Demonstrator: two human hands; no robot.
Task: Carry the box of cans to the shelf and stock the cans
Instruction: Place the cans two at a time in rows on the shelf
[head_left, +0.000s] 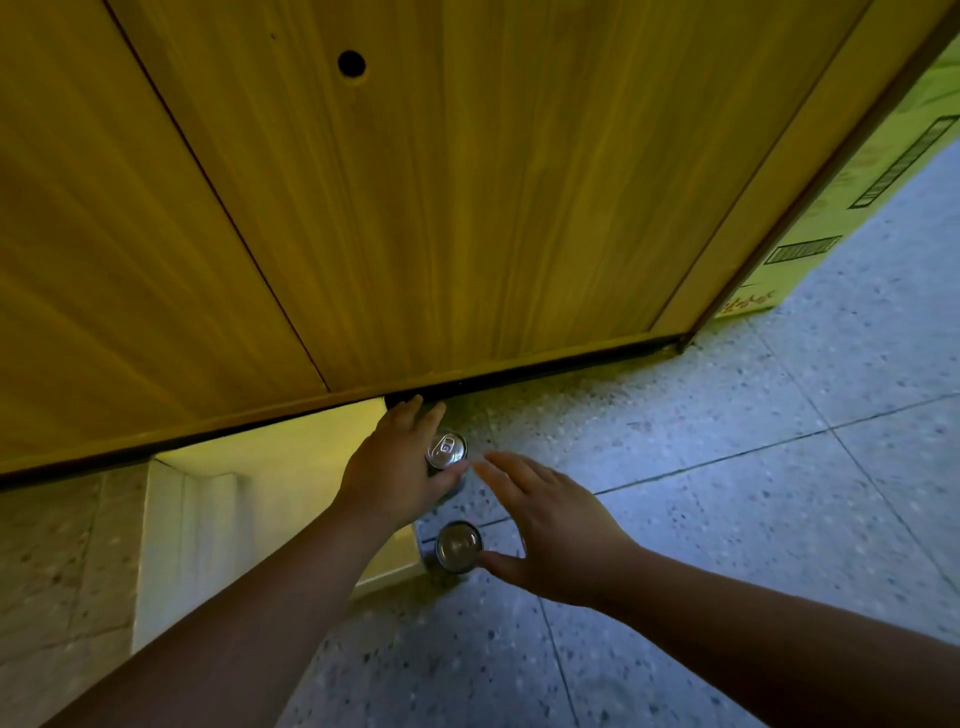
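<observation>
Yellow-brown wood fills the top of the view: a big panelled wooden unit (415, 197), grain running down it, one dark round hole (351, 64) up near the top, and a black gap along its bottom edge. Under it, speckled grey floor tiles (727, 493) with thin dark joints spread out to the right. At the far right a pale green carton (810, 244) with printed barcodes stands on the floor, half hidden behind the unit's corner, its top cut off by the frame edge.

Down low now. The left hand (400, 473) reaches forward, its fingers curled round a can (447, 450) that stands upright with its silver top and pull tab facing the camera; the thumb presses the near side. The fingertips run up into the dark gap under the unit, and most of the can's body is hidden behind the hand. Whether the can rests on the floor or is lifted, the view does not tell.

The right hand (550, 525) hovers just beside it, fingers spread and straight, tips close to that first can but apart from it. Its thumb touches the rim of a second can (458, 546), upright on the floor nearer the camera, top dark and shiny.

On the left sits the box (208, 509), pale yellowish-white, its far end tucked under the unit's edge and its near part crossed by the left forearm. What is inside it cannot be made out. Both forearms run out of frame at the bottom.
</observation>
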